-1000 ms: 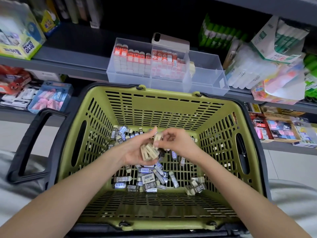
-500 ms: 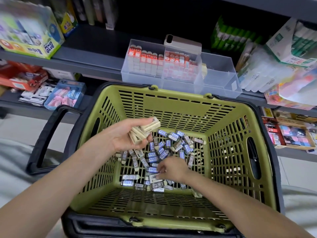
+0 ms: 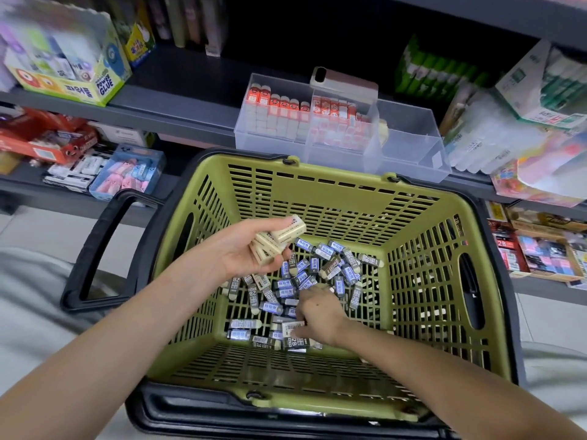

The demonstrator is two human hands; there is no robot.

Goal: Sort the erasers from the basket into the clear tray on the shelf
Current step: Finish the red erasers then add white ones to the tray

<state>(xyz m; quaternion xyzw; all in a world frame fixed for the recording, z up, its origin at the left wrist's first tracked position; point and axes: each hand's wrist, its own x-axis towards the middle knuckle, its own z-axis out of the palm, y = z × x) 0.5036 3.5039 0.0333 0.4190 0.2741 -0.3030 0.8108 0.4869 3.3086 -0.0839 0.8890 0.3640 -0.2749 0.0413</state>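
A green basket (image 3: 333,198) sits in front of me with several blue and dark sleeved erasers (image 3: 320,271) loose on its floor. My left hand (image 3: 244,249) holds a small bunch of cream erasers (image 3: 279,238) above the basket's left side. My right hand (image 3: 320,312) is down among the pile, fingers curled onto a white-labelled eraser (image 3: 293,327). The clear tray (image 3: 409,157) stands on the shelf behind the basket; its left and middle compartments hold red-topped erasers, and the right one is nearly bare.
A phone (image 3: 343,81) leans behind the tray. A glue box (image 3: 66,68) stands at the left, green and white packs (image 3: 524,100) at the right. A lower shelf holds a blue box of pink erasers (image 3: 130,176). The basket's black handle (image 3: 101,249) sticks out left.
My right hand left the bunch in my left hand and dropped into the pile. My left hand lifted to the left with the cream erasers. The view shifted left.
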